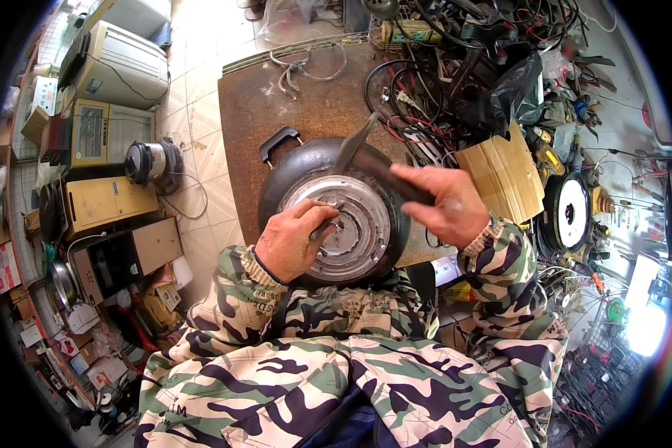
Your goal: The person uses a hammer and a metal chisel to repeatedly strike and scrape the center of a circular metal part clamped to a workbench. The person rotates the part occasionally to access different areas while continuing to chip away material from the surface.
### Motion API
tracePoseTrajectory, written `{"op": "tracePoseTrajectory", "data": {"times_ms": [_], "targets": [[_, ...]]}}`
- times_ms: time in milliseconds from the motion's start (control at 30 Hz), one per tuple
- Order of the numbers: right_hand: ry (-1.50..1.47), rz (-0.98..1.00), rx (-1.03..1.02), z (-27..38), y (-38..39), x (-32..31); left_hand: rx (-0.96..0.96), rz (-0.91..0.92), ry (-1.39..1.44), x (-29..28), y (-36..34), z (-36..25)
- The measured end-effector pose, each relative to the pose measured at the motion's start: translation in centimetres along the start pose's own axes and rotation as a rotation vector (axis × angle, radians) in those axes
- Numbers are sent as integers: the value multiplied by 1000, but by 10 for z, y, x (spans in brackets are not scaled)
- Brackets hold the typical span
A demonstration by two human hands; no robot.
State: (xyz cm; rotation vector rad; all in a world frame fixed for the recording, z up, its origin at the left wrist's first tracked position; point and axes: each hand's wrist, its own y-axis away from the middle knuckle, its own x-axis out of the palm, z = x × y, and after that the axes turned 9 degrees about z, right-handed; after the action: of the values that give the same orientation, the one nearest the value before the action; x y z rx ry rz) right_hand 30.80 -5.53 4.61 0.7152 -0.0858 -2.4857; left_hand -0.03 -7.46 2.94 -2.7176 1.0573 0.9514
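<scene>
While the upturned black cooker pan lies base-up at the near edge of the rusty worktable, both hands work on its silvery round base plate. Resting on the pan's near-left side, the left hand has its fingers curled and pressed together around a small dark tool (a short driver, as far as can be told), the tip set against the plate's inner ring. Over the pan's right rim, the right hand is clenched around the dark handle of a flat-bladed tool, whose grey blade slants up and away past the pan's far rim. Beyond the pan's far-right side lies a tangle of cables; just right of it stands a folded cardboard piece.

My judgement: the pan sits loose and partly overhangs the table, so a hard stroke could rock it and make the small tool skid off the plate toward the left fingers. The raised blade, swung off line, might glance from the rounded rim.
</scene>
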Motion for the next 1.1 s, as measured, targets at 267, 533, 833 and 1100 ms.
{"op": "tracePoseTrajectory", "data": {"times_ms": [267, 533, 833, 1100], "targets": [[-57, -80, 24, 4, 0, -1, -13, -18, 11, 0, 0, -3], [-76, -114, 3, -4, 11, 4, -6, -61, -7, 9, 4, -4], [236, 137, -32, 2, 5, 14, 7, -85, -57, 8, 7, 2], [161, 134, -72, -2, -1, 4, -20, -80, -48, 7, 11, 3]]}}
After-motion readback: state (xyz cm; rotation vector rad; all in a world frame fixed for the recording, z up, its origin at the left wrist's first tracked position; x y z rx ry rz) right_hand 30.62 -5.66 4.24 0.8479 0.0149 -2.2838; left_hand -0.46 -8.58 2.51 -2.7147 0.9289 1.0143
